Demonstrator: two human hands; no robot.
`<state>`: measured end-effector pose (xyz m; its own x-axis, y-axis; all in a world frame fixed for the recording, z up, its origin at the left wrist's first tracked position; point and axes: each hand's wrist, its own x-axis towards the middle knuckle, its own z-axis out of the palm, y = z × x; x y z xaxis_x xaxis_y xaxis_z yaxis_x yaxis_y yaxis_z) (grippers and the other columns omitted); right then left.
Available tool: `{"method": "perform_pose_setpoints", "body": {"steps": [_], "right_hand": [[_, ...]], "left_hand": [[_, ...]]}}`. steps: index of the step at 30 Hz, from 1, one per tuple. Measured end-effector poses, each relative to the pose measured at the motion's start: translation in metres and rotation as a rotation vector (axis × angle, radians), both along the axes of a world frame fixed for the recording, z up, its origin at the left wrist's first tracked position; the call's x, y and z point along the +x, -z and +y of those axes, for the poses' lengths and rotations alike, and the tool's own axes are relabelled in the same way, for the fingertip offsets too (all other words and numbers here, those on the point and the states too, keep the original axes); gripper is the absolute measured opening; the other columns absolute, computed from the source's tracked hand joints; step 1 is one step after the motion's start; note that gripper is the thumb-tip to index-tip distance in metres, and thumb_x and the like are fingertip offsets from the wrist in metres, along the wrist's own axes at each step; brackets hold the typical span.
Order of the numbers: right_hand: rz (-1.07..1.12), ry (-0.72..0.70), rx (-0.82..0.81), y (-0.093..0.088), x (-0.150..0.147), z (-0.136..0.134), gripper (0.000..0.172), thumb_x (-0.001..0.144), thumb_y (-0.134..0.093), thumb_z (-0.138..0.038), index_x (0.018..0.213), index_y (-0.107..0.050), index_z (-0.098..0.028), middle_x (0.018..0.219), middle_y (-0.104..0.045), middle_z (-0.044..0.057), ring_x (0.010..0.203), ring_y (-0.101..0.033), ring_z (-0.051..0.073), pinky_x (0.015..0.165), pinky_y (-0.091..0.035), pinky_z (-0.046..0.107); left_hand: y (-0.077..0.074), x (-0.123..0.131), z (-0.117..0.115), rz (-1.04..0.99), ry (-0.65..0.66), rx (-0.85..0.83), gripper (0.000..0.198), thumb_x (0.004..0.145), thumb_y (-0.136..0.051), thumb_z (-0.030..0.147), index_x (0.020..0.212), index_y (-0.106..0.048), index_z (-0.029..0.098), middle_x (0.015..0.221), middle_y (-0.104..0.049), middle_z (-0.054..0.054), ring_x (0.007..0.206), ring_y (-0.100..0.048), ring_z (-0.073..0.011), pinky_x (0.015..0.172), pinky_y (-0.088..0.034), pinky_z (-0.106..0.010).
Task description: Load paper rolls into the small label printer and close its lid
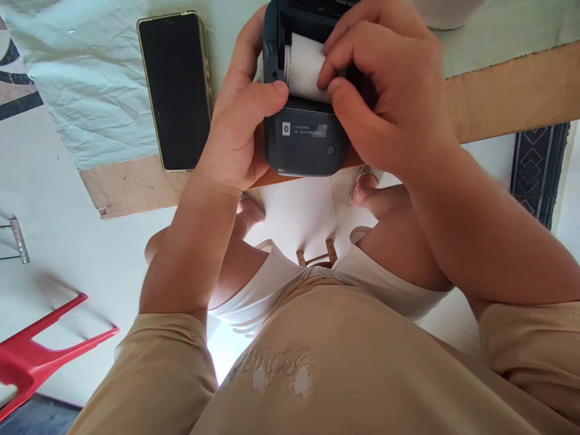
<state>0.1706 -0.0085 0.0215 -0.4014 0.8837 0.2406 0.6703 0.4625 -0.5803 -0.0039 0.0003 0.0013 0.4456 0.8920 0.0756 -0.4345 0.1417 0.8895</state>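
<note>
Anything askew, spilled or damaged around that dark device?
Nothing looks spilled. The only mild oddity: the pale green cloth is wrinkled beside the phone and leaves a strip of the board bare. The dark device, held in the left hand, shows no visible damage.

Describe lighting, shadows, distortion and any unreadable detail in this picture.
Head view: the floor washes out to white beside the shirt; soft shadows lie near the red stool legs; the sleeves look stretched, perhaps by a wide lens; print on the dark device is mostly too small to read.
</note>
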Motion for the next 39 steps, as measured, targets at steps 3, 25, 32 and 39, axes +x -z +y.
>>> {"method": "perform_pose_setpoints", "body": {"steps": [3, 25, 32, 39], "right_hand": [[0.001, 0.001, -0.003, 0.000, 0.000, 0.001, 0.025, 0.082, -0.033, -0.027, 0.094, -0.055, -0.020, 0.107, -0.047, -0.005, 0.106, -0.046, 0.001, 0.097, -0.041, 0.017], [0.018, -0.001, 0.004, -0.001, 0.000, 0.000, 0.024, 0.082, -0.033, -0.026, 0.093, -0.055, -0.021, 0.106, -0.047, -0.004, 0.107, -0.046, 0.002, 0.097, -0.042, 0.018], [0.014, -0.009, 0.004, 0.000, -0.001, -0.001, 0.025, 0.082, -0.033, -0.027, 0.093, -0.055, -0.019, 0.106, -0.047, -0.004, 0.107, -0.046, 0.002, 0.097, -0.042, 0.019], [0.011, -0.009, 0.007, 0.000, 0.000, 0.000, 0.024, 0.083, -0.033, -0.026, 0.093, -0.055, -0.021, 0.105, -0.047, -0.005, 0.106, -0.046, 0.002, 0.096, -0.042, 0.019]], "left_hand": [[-0.004, 0.003, -0.002, -0.039, -0.007, -0.032, 0.034, 0.077, -0.032, 0.014, 0.109, -0.041, 0.019, 0.101, -0.057, -0.005, 0.104, -0.055, -0.0203, 0.083, -0.048, -0.036], [-0.015, 0.012, -0.009, -0.050, -0.099, -0.139, 0.034, 0.084, -0.020, 0.017, 0.109, -0.042, 0.012, 0.093, -0.053, -0.004, 0.118, -0.049, -0.0266, 0.086, -0.047, -0.052], [-0.014, 0.008, -0.008, -0.058, -0.078, -0.134, 0.035, 0.084, -0.018, 0.016, 0.110, -0.042, 0.012, 0.094, -0.052, -0.004, 0.124, -0.044, -0.0281, 0.087, -0.045, -0.054], [-0.013, 0.007, -0.007, -0.062, -0.061, -0.145, 0.032, 0.083, -0.023, 0.015, 0.107, -0.044, 0.015, 0.098, -0.055, -0.005, 0.129, -0.038, -0.0274, 0.096, -0.043, -0.052]]}}
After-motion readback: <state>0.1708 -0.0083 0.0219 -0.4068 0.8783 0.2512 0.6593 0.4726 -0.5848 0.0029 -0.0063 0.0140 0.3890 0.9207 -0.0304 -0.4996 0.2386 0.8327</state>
